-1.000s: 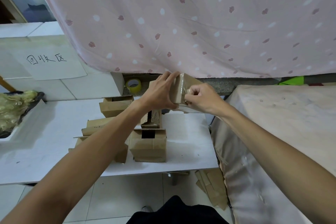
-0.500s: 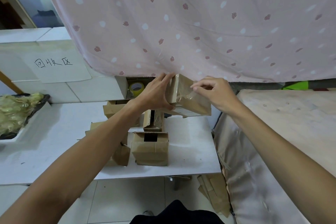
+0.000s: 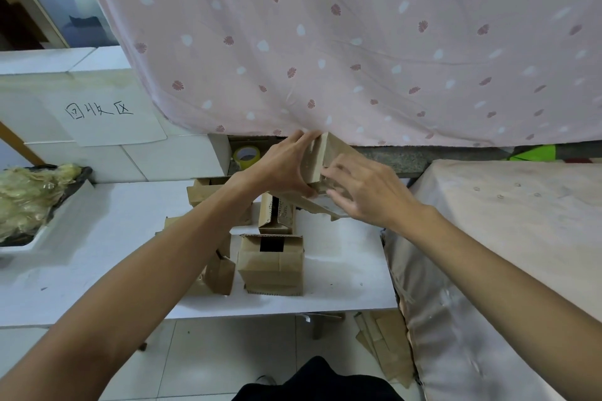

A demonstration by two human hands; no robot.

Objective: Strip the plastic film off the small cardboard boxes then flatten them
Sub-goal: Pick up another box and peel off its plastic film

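1. Left hand and right hand both clasp one box, raised over the table's far side, touching the curtain's hem.
2. Other boxes stand mid-table.
3. The far-left tray holds crumpled film.

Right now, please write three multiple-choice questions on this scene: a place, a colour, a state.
1. Where is the tape roll? A on the floor; B under the curtain's edge, beyond the table; C in a hand.
2. The curtain's colour? A pink; B blue; C green.
3. The raised box is: A lying on the table; B gripped by both hands; C flattened.
1 B: it sits in the gap below the cloth. 2 A: pink with spots. 3 B: left hand and right hand hold it above the table.
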